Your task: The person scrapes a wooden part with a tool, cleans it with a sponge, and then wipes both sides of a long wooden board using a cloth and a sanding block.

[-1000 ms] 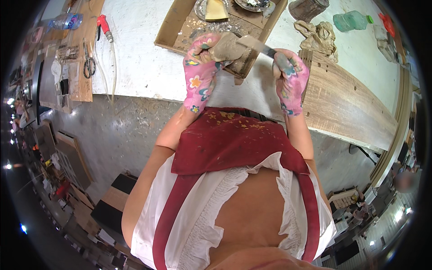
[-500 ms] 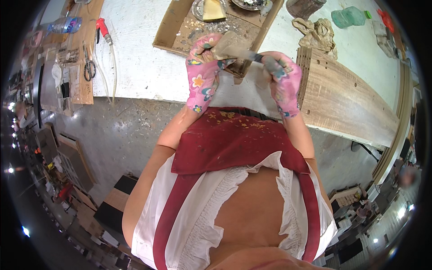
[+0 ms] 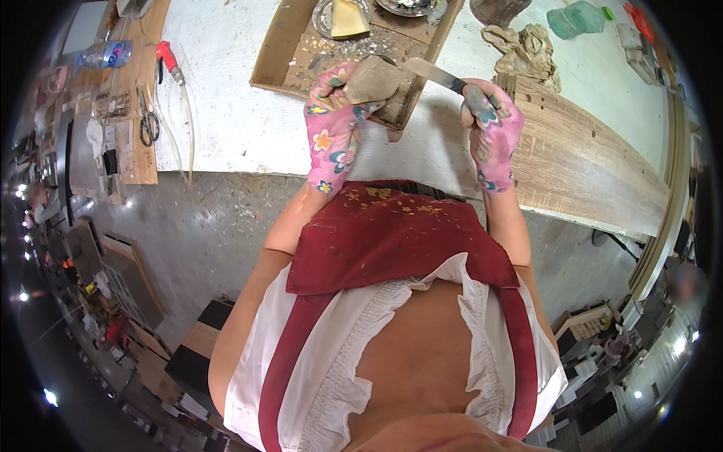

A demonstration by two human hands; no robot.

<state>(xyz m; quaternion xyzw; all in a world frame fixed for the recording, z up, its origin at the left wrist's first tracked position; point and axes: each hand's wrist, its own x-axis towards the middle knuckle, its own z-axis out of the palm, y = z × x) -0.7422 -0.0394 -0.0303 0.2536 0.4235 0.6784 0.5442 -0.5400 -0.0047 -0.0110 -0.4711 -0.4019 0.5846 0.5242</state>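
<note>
My left hand (image 3: pixel 329 124), in a pink flowered glove, is closed on a greyish-beige, flat, stained piece (image 3: pixel 374 80); whether it is a cloth or a stiff pad I cannot tell. My right hand (image 3: pixel 493 124), gloved alike, grips a narrow-bladed putty knife (image 3: pixel 431 74). The knife's blade points left toward the beige piece, with its tip close to that piece's right edge. Both hands are held over the near edge of a shallow cardboard tray (image 3: pixel 265 71). Specks and scraps litter the tray, which also holds a round dish (image 3: pixel 321 19) with a pale yellow block (image 3: pixel 349 19).
A wood-grain board (image 3: pixel 584 147) lies right of my right hand, with a crumpled beige cloth (image 3: pixel 523 56) behind it. Further back are a dark can (image 3: pixel 498 9) and a green bottle (image 3: pixel 576 21). Leftward lie a red-handled air gun (image 3: pixel 169 59) with its hose and scissors (image 3: pixel 148 124).
My right hand has moved right, drawing the knife blade away from the beige piece. The piece in my left hand now shows a flatter, broader face.
</note>
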